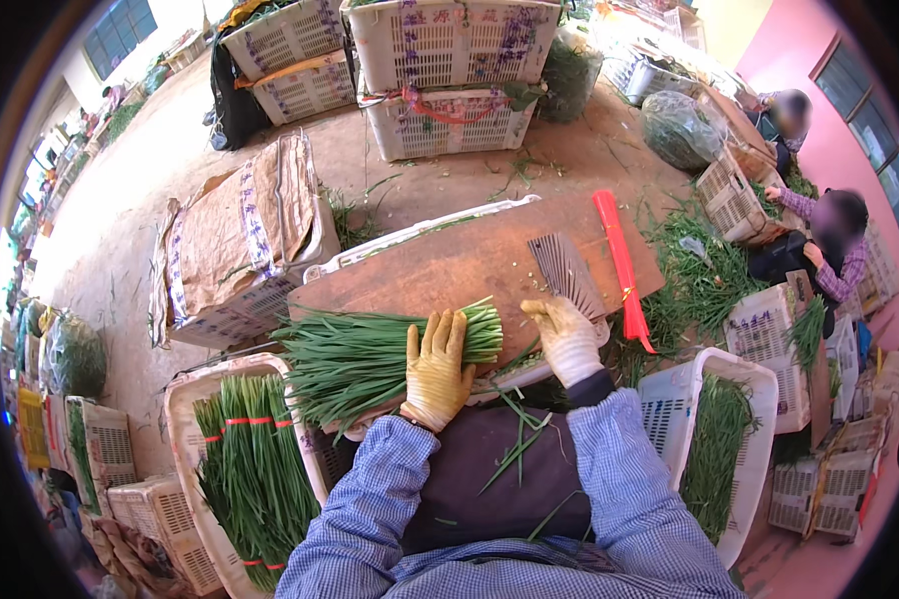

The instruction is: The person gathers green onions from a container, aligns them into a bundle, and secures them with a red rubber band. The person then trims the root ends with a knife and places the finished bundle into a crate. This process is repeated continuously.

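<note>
My left hand (440,368), in a yellow-stained glove, lies over a loose bunch of garlic chives (359,352) on a brown board (419,262). Its fingers stretch across the stalks near the pale, evenly cut ends, which point right. My right hand (565,337), gloved too, is just right of those ends with its fingers curled. Whether anything is in it is hidden. Beyond that hand a grey, ribbed, fan-shaped piece (565,269) lies on the board. Red ties (620,262), bound in a bundle, lie along the board's right end.
At left, a white crate (176,442) holds chive bunches with red bands. A crate (766,419) of loose greens stands at right. Loose chives (704,273) cover the floor beyond. A paper-covered crate (232,232) and stacked crates (453,120) stand ahead. Two people sit at right.
</note>
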The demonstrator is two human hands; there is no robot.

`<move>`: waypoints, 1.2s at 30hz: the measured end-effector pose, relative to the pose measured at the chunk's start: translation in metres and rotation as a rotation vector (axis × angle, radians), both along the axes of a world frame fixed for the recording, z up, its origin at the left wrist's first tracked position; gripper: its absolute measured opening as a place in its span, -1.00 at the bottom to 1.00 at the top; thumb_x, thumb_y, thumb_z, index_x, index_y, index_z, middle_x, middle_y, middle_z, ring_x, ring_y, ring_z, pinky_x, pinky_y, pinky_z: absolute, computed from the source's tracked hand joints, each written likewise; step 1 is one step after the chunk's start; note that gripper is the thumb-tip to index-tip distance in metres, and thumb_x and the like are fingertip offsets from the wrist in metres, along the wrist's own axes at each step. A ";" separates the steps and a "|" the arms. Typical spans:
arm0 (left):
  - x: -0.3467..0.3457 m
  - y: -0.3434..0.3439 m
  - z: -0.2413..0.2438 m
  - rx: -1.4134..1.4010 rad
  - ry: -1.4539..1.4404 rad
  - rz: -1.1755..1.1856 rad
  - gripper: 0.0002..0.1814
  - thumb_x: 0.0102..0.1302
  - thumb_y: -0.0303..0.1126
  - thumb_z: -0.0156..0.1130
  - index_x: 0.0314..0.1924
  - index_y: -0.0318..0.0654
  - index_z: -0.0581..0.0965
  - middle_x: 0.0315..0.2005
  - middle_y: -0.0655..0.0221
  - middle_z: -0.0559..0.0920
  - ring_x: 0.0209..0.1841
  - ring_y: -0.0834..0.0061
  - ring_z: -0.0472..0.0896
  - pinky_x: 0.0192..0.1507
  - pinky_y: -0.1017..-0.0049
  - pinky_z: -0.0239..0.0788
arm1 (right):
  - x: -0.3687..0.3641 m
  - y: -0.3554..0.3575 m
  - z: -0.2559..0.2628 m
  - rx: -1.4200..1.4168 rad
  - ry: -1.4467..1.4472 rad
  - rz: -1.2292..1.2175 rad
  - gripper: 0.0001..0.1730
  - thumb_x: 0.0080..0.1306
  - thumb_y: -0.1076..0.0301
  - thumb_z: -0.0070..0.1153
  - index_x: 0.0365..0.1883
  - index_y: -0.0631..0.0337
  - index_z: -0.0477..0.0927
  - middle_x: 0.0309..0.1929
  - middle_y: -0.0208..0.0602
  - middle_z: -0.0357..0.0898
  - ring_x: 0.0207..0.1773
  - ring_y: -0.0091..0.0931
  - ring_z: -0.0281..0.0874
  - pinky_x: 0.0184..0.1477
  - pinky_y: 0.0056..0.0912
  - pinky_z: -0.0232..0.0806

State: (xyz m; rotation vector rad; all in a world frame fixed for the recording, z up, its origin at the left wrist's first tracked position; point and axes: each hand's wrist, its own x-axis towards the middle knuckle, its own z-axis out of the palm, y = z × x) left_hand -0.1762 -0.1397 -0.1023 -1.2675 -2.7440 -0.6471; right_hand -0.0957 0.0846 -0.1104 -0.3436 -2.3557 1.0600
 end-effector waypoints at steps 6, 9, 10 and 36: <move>-0.001 -0.007 0.000 0.030 -0.042 -0.020 -0.07 0.17 -0.28 0.38 0.50 -0.27 0.18 0.45 0.05 0.27 0.54 0.07 0.15 0.55 -0.02 -0.17 | -0.032 -0.034 0.051 0.311 -0.254 0.240 -0.21 0.12 0.33 0.41 0.37 0.14 0.45 0.33 -0.14 0.49 0.42 -0.22 0.37 0.48 -0.15 0.16; 0.000 -0.008 -0.002 0.072 -0.028 -0.003 -0.11 0.17 -0.31 0.37 0.48 -0.29 0.22 0.43 0.04 0.30 0.53 0.06 0.18 0.54 -0.02 -0.13 | -0.040 -0.058 0.055 0.560 -0.449 0.288 0.04 0.04 0.13 0.47 0.49 0.08 0.28 0.43 -0.16 0.38 0.51 -0.21 0.25 0.51 0.01 0.07; 0.000 -0.008 -0.001 0.118 -0.031 -0.009 -0.14 0.16 -0.34 0.36 0.46 -0.31 0.26 0.42 0.03 0.32 0.52 0.06 0.20 0.53 -0.01 -0.09 | -0.044 -0.060 0.051 0.651 -0.539 0.305 0.12 0.07 0.05 0.47 0.54 0.05 0.16 0.50 -0.21 0.28 0.52 -0.27 0.23 0.50 0.14 0.05; 0.010 -0.094 0.019 0.283 -0.028 0.085 -0.43 0.14 -0.41 0.36 0.21 -0.25 0.52 0.14 0.15 0.59 0.20 0.12 0.55 0.25 0.15 0.35 | -0.089 -0.113 0.034 0.801 -0.779 0.410 0.30 -0.04 0.06 0.56 0.59 0.05 0.03 0.47 -0.20 0.30 0.56 -0.28 0.18 0.51 0.17 0.01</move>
